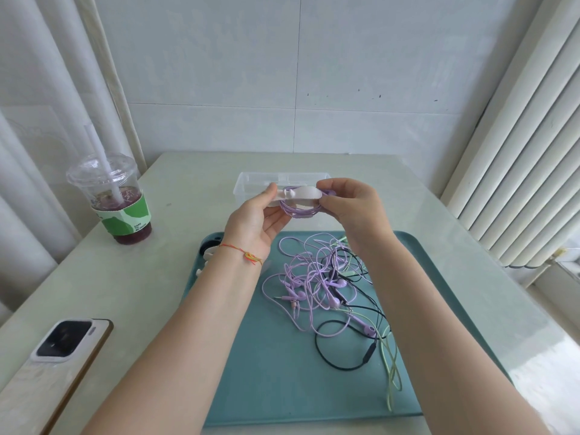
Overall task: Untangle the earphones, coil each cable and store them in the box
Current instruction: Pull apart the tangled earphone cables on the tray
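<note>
While a purple cable coil (300,209) hangs between them, both hands work above the far edge of a teal tray (273,372). The left hand (258,218) pinches one end of a pale strap (299,194) laid across the top of the coil, thumb above and fingers curled beneath; the right hand (348,206) pinches the other end, fingers closed over strap and loops together. Neither hand is slack, and the coil rests on nothing.

Just behind the hands stands a clear plastic box (251,180), open at the top; whether anything lies in it cannot be told. On the tray, nearer the person, lies a tangle of earphones (326,287), purple, black and pale green cables crossing each other, with earbuds and plugs showing among them. More pale straps (207,255) lie at the tray's left edge, partly hidden by the left wrist.

The step in hand appears to be fastening the strap round the finished coil. Doing it well likely means keeping the loops bunched under the right fingers while the strap closes snugly, so no turn slips free before the bundle goes into the box.

A phone (59,359) and a lidded drink cup (116,202) sit on the table (150,277) at left.
</note>
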Motion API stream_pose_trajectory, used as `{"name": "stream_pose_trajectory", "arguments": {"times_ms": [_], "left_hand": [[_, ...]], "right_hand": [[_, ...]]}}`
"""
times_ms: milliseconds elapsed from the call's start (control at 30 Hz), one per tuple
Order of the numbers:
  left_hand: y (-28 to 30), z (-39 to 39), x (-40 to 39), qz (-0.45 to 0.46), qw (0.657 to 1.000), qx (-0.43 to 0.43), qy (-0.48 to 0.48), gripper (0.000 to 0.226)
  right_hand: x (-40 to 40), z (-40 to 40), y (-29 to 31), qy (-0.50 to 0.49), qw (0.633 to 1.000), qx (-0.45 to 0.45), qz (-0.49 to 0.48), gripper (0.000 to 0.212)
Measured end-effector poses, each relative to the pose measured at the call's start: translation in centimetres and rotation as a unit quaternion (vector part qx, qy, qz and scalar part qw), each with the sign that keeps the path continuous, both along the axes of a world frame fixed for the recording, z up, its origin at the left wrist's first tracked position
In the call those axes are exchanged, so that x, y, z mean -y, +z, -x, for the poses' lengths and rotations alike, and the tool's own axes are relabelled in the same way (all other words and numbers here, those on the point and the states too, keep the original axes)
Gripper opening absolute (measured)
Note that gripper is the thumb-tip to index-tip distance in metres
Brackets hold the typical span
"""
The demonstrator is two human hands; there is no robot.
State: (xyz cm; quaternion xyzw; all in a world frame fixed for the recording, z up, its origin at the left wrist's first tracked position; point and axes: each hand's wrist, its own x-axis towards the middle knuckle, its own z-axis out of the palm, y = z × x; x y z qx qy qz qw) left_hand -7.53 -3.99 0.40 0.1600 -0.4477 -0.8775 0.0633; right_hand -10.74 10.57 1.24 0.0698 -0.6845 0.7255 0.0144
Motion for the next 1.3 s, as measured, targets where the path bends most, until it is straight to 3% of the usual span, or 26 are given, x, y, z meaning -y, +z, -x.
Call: {"name": "stream_pose_trajectory", "arguments": {"times_ms": [200, 367, 533, 733, 900, 1167, 1300], "left_hand": [[-0.1, -0.1, -0.7, -0.042, 0.998, -0.035, -0.003, 0.019], [-0.2, -0.1, -0.6, -0.015, 0.998, -0.056, -0.008, 0.018], [-0.1, 0.0, -0.1, 0.007, 0.997, -0.075, -0.011, 0.016], [0.2, -0.4, 0.4, 0.058, 0.992, -0.082, -0.07, 0.014], [0.7, -0.6, 0.8, 0.105, 0.985, -0.098, -0.096, 0.023], [1.1, -0.9, 1.5, 0.201, 0.968, -0.03, -0.146, 0.025], [1.0, -1.0, 1.5, 0.195, 0.971, -0.035, -0.132, 0.013]], "right_hand": [[1.4, -1.2, -0.1, -0.01, 0.998, -0.008, 0.059, 0.032], [1.6, -1.1, -0.2, 0.037, 0.992, 0.056, 0.106, 0.012], [-0.1, -0.8, 0.2, 0.1, 0.991, 0.084, -0.024, 0.007], [-1.8, -0.3, 1.1, 0.1, 0.994, 0.024, -0.021, 0.018], [-2.3, -0.6, 1.3, 0.13, 0.988, -0.03, -0.075, 0.013], [-3.3, -0.4, 1.5, 0.137, 0.969, -0.068, -0.194, 0.017], [-3.1, -0.7, 1.7, 0.141, 0.962, -0.099, -0.212, 0.022]]}}
